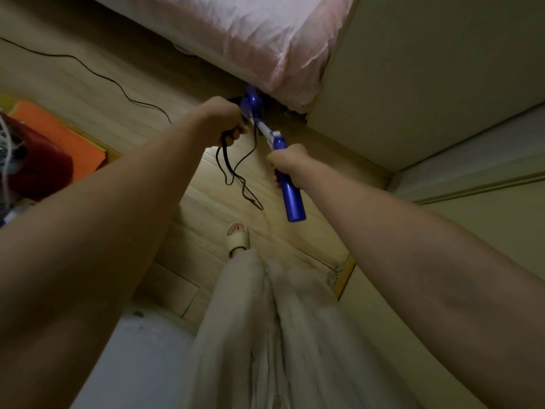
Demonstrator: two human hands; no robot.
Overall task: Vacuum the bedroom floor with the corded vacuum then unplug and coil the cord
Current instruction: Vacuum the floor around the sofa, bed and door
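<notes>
The blue corded stick vacuum (290,188) slants down from its handle end toward the bed (250,33), its blue body and head (250,103) reaching the dark gap under the bed's near corner. The right hand (290,163) is wrapped around the vacuum's upper shaft, fingers curled tight about it, with the blue handle end sticking out below the fist. Just left of the vacuum, the left hand (224,122) is closed around the black cord (236,175), which hangs from the fist in loose loops over the wooden floor (73,81). Another stretch of the cord trails away across the floor, left of the vacuum. Nearer than the vacuum, a foot in a pale slipper (238,234) stands on the boards above light, loose trousers (265,335). The bed's pink sheet (265,54) hangs over the vacuum's head. Right of the vacuum stands a pale cabinet or wall panel (427,84). Far left of it lie an orange mat (56,137) and a dark red object (35,166), too blurred to name.
</notes>
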